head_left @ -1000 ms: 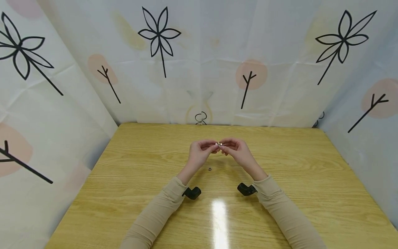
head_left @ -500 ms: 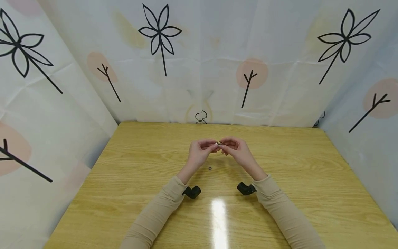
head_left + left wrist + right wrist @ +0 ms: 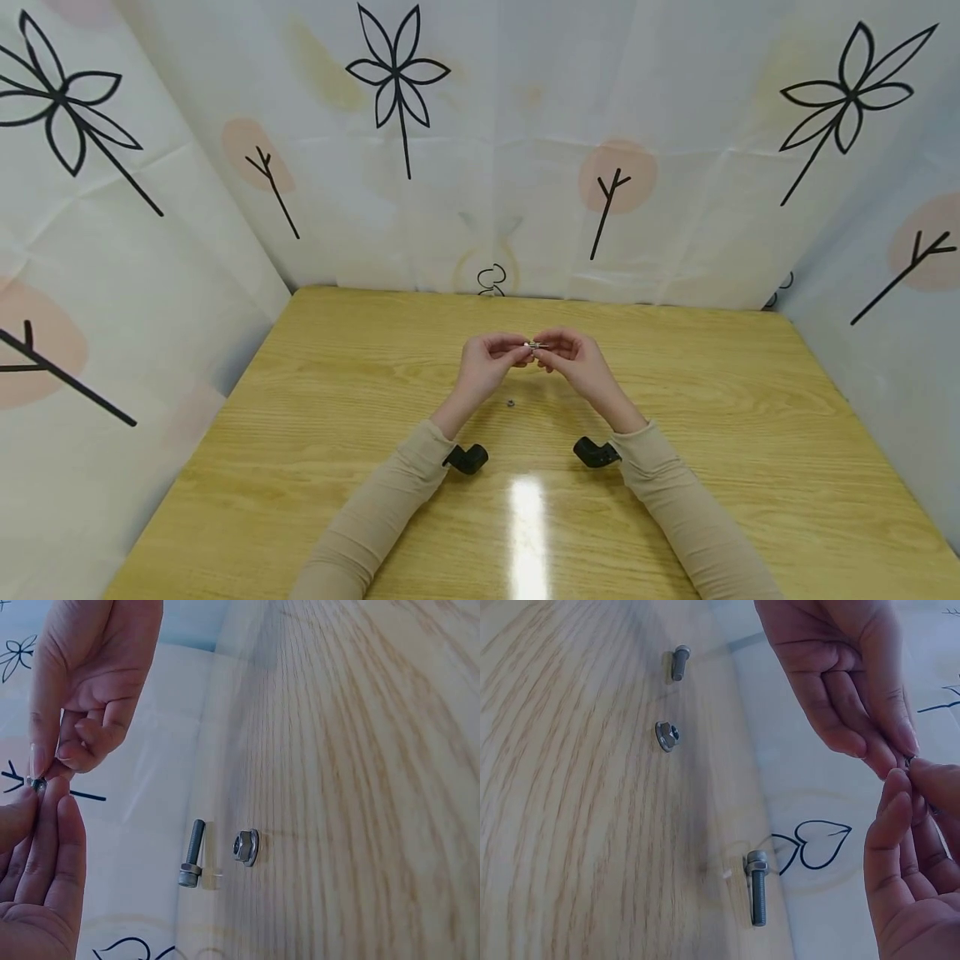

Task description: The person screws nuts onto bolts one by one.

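Both hands meet above the far middle of the table, fingertips together, and pinch a small silvery metal fastener (image 3: 535, 345) with a thin shaft. My left hand (image 3: 487, 363) holds it from the left; the right hand (image 3: 581, 365) grips from the other side. In both wrist views the fingers cover most of the fastener. A flange nut (image 3: 246, 847) lies on the tabletop below them, also visible as a small grey spot in the head view. One bolt (image 3: 191, 859) with a hex collar close under its head lies near the nut in the left wrist view.
The right wrist view shows a bolt (image 3: 757, 889) with a nut-like collar and a shorter-looking bolt (image 3: 679, 662), with the flange nut between. Black wrist mounts (image 3: 467, 459) jut below both sleeves. A patterned white curtain (image 3: 480, 150) encloses the wooden table (image 3: 360, 400) at back and sides.
The head view has shifted slightly. Both hands keep the same fingertip pinch, and the fastener between them is tilted a little differently. The nut on the table stays put.
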Motion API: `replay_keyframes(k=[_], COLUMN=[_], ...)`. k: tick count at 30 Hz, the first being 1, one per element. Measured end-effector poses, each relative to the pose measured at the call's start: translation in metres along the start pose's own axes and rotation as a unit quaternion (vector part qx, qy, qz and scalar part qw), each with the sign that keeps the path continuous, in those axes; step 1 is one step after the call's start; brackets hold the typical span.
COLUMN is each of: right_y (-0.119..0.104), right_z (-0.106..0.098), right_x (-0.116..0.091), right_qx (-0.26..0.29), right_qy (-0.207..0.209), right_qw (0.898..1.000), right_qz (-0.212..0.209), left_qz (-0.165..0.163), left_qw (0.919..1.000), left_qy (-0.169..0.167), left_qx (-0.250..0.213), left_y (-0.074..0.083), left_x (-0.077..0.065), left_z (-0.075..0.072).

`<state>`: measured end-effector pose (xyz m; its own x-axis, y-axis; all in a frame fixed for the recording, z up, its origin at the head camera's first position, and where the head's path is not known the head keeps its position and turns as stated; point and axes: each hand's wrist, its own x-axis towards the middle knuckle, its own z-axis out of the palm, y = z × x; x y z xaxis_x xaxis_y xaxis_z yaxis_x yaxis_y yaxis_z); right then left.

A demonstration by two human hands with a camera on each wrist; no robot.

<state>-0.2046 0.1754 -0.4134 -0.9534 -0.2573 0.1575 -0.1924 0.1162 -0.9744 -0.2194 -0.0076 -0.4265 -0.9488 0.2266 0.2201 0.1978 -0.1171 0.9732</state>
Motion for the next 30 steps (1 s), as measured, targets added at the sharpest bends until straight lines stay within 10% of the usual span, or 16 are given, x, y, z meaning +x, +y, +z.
replay_keyframes(k=[30], right_y=[-0.0012], right_z=[0.0005], right_x=[0.0026], right_qx=[0.007], right_qy=[-0.006], right_qw=[1.000], right_qz=[0.018], left_qz=[-0.015], left_qw=[0.9998], left_qy=[-0.003], left_qx=[-0.016], left_y=[-0.0019], left_x=[-0.0028], left_z=[-0.0042])
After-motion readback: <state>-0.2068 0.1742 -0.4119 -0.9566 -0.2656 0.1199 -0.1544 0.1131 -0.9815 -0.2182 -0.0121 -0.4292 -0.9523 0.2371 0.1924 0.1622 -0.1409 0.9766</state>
